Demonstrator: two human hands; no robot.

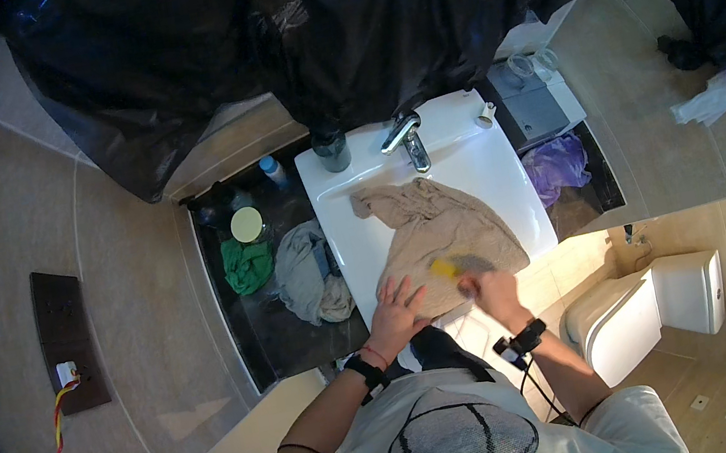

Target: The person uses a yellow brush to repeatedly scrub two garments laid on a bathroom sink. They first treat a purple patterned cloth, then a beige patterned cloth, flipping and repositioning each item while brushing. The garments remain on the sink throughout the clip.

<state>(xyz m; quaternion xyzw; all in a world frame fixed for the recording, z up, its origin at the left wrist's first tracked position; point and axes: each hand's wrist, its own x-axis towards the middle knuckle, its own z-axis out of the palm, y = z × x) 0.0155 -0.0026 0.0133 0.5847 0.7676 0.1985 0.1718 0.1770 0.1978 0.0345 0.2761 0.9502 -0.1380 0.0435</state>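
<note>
A beige towel lies spread over the white washbasin, its near part draped across the front rim. On its near left corner my left hand rests with the fingers apart, pressing the fabric. My right hand is closed at the towel's near right side. It grips what looks like a scrubbing brush, yellow with a greyish part, smeared by motion against the fabric. Behind the towel stands the chrome tap. The basin's bowl is mostly hidden under the towel.
On the dark counter left of the basin are a grey cloth, a green cloth, and a yellow-lidded jar. A dark cup stands by the tap. Rightward are a purple bag, a grey box and a toilet.
</note>
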